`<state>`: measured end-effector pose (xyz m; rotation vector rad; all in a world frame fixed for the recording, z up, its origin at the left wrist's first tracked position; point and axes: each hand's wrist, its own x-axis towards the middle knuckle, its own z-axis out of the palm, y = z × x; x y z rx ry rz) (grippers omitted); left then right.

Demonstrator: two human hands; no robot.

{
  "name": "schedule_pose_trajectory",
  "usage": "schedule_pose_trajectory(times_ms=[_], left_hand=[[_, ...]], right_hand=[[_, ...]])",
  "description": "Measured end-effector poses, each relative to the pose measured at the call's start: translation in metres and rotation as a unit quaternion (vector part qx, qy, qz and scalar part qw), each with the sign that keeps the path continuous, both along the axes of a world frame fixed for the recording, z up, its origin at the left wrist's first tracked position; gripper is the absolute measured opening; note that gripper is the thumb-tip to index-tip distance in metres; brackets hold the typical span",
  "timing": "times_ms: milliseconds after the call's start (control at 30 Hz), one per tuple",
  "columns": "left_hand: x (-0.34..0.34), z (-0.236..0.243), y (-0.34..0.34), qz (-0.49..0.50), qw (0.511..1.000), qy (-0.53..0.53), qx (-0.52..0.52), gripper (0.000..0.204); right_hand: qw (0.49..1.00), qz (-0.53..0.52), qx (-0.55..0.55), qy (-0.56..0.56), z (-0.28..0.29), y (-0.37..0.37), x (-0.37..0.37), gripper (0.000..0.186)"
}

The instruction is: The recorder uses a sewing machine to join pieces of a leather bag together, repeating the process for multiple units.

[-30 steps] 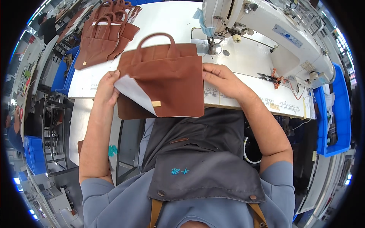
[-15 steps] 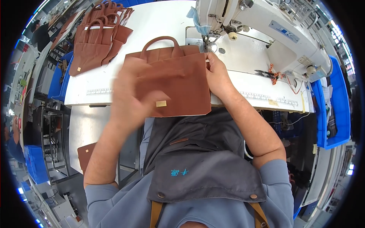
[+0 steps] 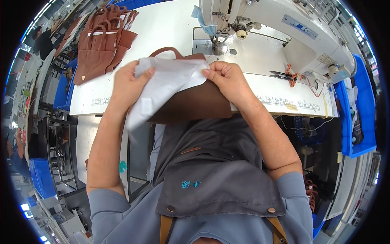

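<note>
A brown bag panel (image 3: 199, 103) hangs over the table's front edge, partly blurred by motion. A white sheet-like backing (image 3: 170, 77) is turned up across its upper left. My left hand (image 3: 128, 85) grips the top left of this white layer between thumb and fingers. At the upper right my right hand (image 3: 229, 81) pinches the edge of the same layer. Behind them a curved brown handle (image 3: 165, 51) sticks up. Whether the white layer is fixed to the brown one is hard to see.
Just beyond the panel is a white sewing machine (image 3: 276, 24) with its presser foot (image 3: 219, 44). Scissors (image 3: 284, 75) with orange cord lie right. Stacked brown bag pieces (image 3: 97, 53) are at back left. Blue bins (image 3: 361, 110) flank the table (image 3: 162, 24).
The brown face with its small tan label has been turned away, and white backing now shows. My left hand has closed on the top left; my right hand now pinches the white layer.
</note>
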<state>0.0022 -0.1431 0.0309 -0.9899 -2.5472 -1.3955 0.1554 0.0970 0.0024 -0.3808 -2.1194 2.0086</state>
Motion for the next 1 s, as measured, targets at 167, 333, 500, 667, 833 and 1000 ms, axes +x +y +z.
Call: schedule_pose_trajectory(times_ms=[167, 333, 500, 667, 833, 1000], left_hand=[[-0.004, 0.016, 0.016, -0.066, 0.956, 0.112, -0.264, 0.044], [0.027, 0.048, 0.052, -0.219, 0.942, 0.226, -0.121, 0.05], [0.07, 0.019, 0.071, -0.231, 0.904, 0.342, -0.11, 0.056], [0.064, 0.026, 0.066, -0.212, 0.908, 0.338, -0.128, 0.046], [0.067, 0.026, 0.071, -0.19, 0.901, 0.367, -0.132, 0.027], [0.054, 0.033, 0.062, -0.198, 0.954, 0.213, -0.077, 0.016]], right_hand=[[0.993, 0.002, 0.115, -0.017, 0.0, -0.004, 0.002, 0.022], [0.997, 0.013, 0.071, -0.001, 0.003, -0.003, 0.007, 0.026], [0.996, 0.025, -0.067, 0.058, 0.009, -0.003, 0.01, 0.03], [0.998, 0.038, -0.029, 0.047, 0.011, 0.0, 0.015, 0.03], [0.996, 0.034, -0.028, 0.08, 0.011, -0.003, 0.013, 0.028], [0.998, 0.031, 0.014, 0.052, 0.013, 0.003, 0.015, 0.024]])
